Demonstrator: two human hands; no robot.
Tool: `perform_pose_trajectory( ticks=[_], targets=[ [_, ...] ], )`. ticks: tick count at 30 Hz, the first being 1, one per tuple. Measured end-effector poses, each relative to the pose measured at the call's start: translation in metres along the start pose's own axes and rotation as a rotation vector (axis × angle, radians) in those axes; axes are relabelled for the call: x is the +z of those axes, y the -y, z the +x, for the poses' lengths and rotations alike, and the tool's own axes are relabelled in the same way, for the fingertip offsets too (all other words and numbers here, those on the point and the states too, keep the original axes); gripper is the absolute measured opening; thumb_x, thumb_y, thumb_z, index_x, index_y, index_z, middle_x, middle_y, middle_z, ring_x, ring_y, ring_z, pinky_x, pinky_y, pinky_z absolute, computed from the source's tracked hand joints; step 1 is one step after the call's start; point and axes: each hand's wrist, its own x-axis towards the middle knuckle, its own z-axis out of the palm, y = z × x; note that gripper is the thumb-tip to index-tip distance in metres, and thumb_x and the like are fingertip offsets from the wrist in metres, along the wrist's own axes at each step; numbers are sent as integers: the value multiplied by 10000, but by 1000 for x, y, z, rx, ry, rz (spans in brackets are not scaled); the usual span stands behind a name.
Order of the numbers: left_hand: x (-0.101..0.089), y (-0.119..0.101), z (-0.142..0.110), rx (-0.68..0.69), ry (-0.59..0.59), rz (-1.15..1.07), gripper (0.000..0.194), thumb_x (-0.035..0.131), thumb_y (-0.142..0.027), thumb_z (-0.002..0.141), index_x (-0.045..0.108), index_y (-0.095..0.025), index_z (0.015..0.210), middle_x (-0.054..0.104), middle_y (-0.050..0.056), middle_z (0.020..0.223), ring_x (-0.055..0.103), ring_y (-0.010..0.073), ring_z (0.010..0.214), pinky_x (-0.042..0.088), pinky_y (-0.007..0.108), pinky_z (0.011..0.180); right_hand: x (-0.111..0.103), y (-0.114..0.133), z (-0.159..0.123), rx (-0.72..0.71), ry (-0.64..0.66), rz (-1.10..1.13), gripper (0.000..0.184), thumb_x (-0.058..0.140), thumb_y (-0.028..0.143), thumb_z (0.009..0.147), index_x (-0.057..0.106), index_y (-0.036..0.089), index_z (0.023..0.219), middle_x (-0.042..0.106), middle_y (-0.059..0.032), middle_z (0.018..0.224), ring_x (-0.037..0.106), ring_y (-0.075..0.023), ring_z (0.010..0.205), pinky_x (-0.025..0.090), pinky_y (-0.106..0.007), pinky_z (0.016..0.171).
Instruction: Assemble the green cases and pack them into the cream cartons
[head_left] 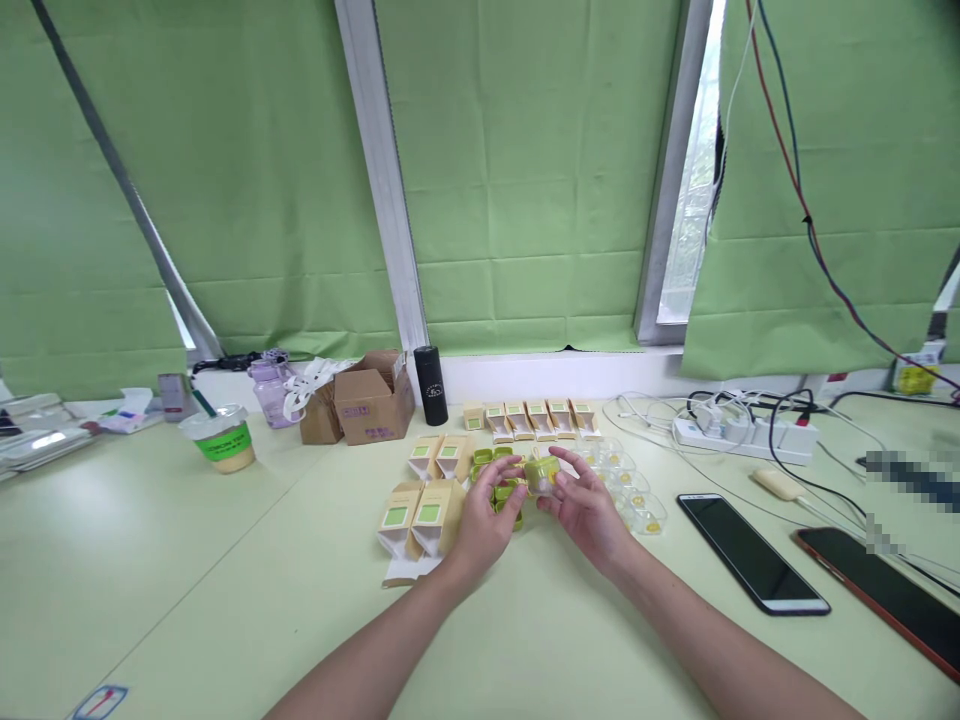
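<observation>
My right hand (591, 508) grips a small clear container with a green top (541, 474) between thumb and fingers, a little above the table. On its other side, the curled fingertips and thumb of my left hand (484, 520) close against it. Small green square pieces (484, 456) lie just behind and under my left hand, partly hidden. Right of my right hand are several clear plastic cups (645, 517) with yellow spots. Open cream boxes with green labels (430, 515) stand left of my left hand.
A row of open small boxes (538, 420) stands at the back. Behind are a black bottle (430, 386), a cardboard carton (373, 405), a purple bottle (273, 393) and a drink cup (221, 440). Phones (750, 550) and a power strip (742, 440) with tangled cables lie right.
</observation>
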Motion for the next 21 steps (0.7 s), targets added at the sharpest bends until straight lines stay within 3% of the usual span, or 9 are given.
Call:
perform_pose_trajectory(
  ticks=[5,11,17,21],
  targets=[
    [0,1,2,-39,21,-47,528,728,-510,944,613,-236,1381,691,134,1333,632,299,1274,532,420,1027,2,-1,-1,-106,4,-182,652,979,374,691,629,312,1238,766,-23,1013,694,-214,850,569,-353,748],
    [-3,-2,3,16,81,-52,569,774,-512,905,629,-239,1383,640,136,1449,604,315,1320,473,460,1119,2,-6,-1,-211,-17,-320,706,993,301,646,609,322,1238,748,-40,1136,703,-225,966,587,-362,843],
    [-5,2,3,45,89,-21,550,797,-451,890,646,-271,1388,658,131,1417,614,333,1317,472,510,1118,8,-5,-6,-232,-9,-386,674,922,145,683,609,335,1249,739,-57,1269,671,-183,835,571,-360,822],
    [-5,3,4,48,84,-16,547,815,-415,881,659,-262,1383,649,143,1400,608,337,1328,486,512,1124,10,-4,-8,-249,3,-419,648,879,126,712,600,336,1258,742,-62,1275,692,-237,1001,543,-376,862]
  ],
)
